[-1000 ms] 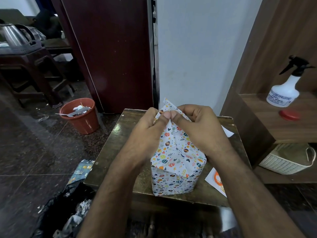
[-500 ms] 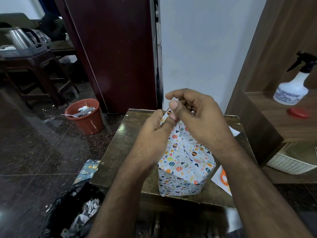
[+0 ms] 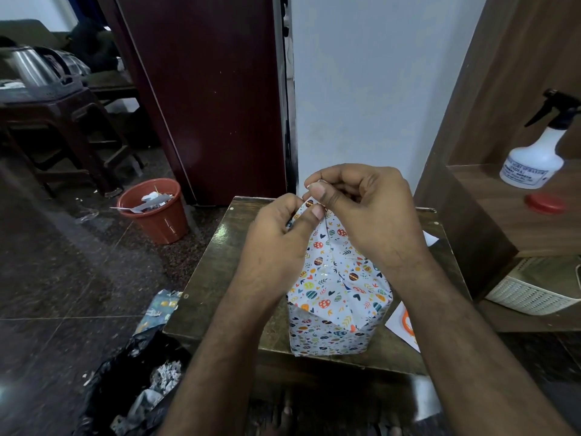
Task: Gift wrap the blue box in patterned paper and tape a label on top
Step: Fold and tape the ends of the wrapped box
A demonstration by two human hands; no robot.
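Observation:
The box (image 3: pixel 338 305) stands on a small dark wooden table (image 3: pixel 213 278), fully covered in white paper printed with coloured eggs, hearts and leaves. Its top paper is gathered into a peak. My left hand (image 3: pixel 276 243) pinches that peak between thumb and fingers. My right hand (image 3: pixel 364 212) is just above and right of it, thumb and forefinger pinched together on the paper's tip or a small clear strip; I cannot tell which. No blue of the box shows. A white sheet with an orange ring (image 3: pixel 405 325) lies right of the box.
A terracotta bin (image 3: pixel 157 215) with scraps stands on the floor to the left. A black bag (image 3: pixel 125 382) of paper waste lies at front left. Right-hand shelves hold a spray bottle (image 3: pixel 534 162), a red lid (image 3: pixel 545 203) and a white basket (image 3: pixel 534 291).
My right hand has lifted from the paper peak and pinched its thumb and forefinger together above it. My left hand keeps its grip on the gathered paper.

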